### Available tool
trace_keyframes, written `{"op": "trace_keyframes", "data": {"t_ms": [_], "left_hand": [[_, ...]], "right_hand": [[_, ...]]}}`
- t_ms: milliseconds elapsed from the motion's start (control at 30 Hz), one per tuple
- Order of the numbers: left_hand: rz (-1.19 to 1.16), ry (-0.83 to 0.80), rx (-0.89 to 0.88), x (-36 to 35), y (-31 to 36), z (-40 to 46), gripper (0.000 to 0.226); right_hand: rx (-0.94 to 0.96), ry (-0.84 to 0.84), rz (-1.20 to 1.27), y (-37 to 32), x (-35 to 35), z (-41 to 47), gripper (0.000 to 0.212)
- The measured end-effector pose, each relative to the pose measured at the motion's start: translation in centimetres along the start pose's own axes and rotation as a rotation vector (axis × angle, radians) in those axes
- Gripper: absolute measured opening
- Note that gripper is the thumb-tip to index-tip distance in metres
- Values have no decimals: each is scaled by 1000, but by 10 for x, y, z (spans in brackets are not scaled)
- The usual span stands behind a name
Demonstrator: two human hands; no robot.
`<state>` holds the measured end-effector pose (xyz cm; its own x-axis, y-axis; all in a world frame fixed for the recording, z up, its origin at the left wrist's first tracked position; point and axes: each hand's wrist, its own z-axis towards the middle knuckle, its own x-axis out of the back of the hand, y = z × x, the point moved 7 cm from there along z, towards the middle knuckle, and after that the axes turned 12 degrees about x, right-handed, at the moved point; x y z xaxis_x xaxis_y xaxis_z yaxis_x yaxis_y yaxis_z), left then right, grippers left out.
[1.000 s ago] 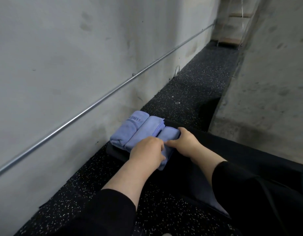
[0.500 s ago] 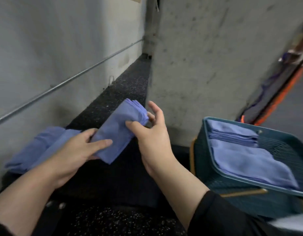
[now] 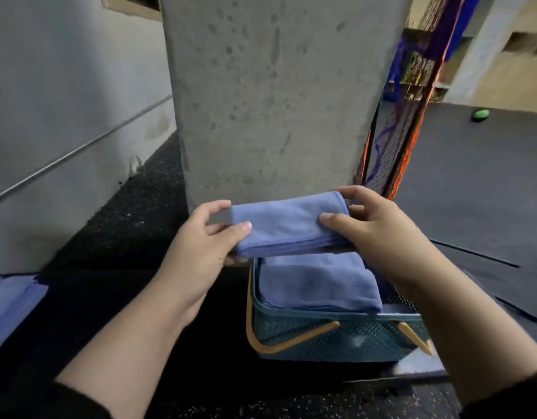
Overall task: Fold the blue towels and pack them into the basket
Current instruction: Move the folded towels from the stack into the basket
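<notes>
Holding a folded towel point(image 3: 287, 226) level in the air, the person is presenting it directly above the far half of the basket point(image 3: 327, 334); only 1 view, the head camera, is available.

Head view: the left hand point(image 3: 200, 252) is pinching the towel's left end, thumb on top and the other fingers curled beneath. The right hand point(image 3: 379, 237) is pinching the right end the same way, thumb point(image 3: 333, 220) lying across the upper face. Gripping both ends is, in my judgement, keeping the layered folds stacked so the bundle does not sag open on the way down.

The basket is sitting on the dark speckled floor point(image 3: 134, 207) in front of a concrete pillar point(image 3: 270, 95), its tan handle point(image 3: 288, 340) folded down against the side and so leaving the opening unobstructed. It is already carrying packed towels point(image 3: 318, 285), lying flat and reaching about rim height. The held towel is hanging apart from them, not touching.

At the left edge more blue towels point(image 3: 10, 300) are lying beside the wall, partly out of frame; whether they are folded cannot be told.

Assessment: the packing step is under way but unfinished. The likely next requirement is lowering the towel flat, edges aligned with those beneath.
</notes>
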<state>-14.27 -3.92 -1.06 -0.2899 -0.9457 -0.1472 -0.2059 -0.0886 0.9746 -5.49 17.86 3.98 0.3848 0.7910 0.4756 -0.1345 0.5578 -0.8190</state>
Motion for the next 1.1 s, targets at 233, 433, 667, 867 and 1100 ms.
{"op": "trace_keyframes", "data": {"t_ms": [233,433,667,867,1100], "left_hand": [[675,169,-115,-40,-16,33,33],[934,123,-327,-54,-14,38,47],[1234,-83,-482,-78,-21,32,59],[1570,-303,-249,-82,-44,22,69],[1351,-240,-281,-77,-40,17,55]], "right_hand": [[-119,-6,-326,67,24,2,42],[34,-7,-530,74,16,2,46],[412,-153,-704,59,-12,-15,43],[129,-637,-734,82,-16,-25,100],[79,-564,-739,60,-18,-15,71]]}}
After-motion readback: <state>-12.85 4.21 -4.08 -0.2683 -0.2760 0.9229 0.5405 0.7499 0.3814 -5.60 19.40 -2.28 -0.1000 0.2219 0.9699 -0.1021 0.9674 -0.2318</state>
